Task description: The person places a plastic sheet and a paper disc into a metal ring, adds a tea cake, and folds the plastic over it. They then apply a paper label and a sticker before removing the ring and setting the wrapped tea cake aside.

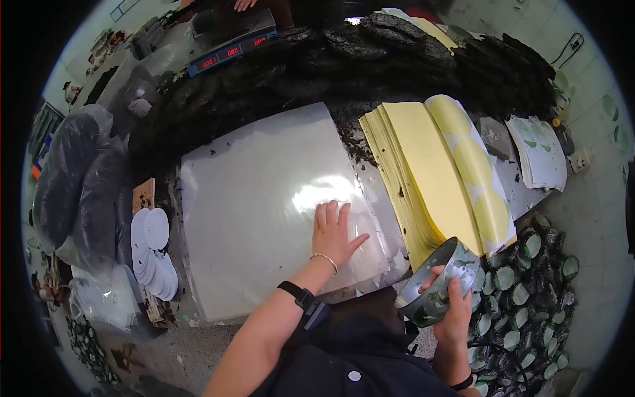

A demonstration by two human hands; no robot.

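My left hand [334, 231] lies flat, fingers spread, on a stack of clear plastic sheets [258, 192] in the middle of the table. A bracelet and a black wristband sit on that arm. My right hand [453, 308] grips a round dark disc wrapped in shiny printed film [433, 281], held tilted on edge near the table's front right corner. Just beyond it lies a thick stack of yellow sheets [417, 178] with round yellow stickers [473, 162] on the folded-back top sheet.
A long heap of dark loose material [344, 63] runs along the back. A scale with red digits [228, 49] stands at the far left, another person's hand [243, 4] behind it. White paper discs [152, 251] lie left; several wrapped discs [529, 291] pile at right.
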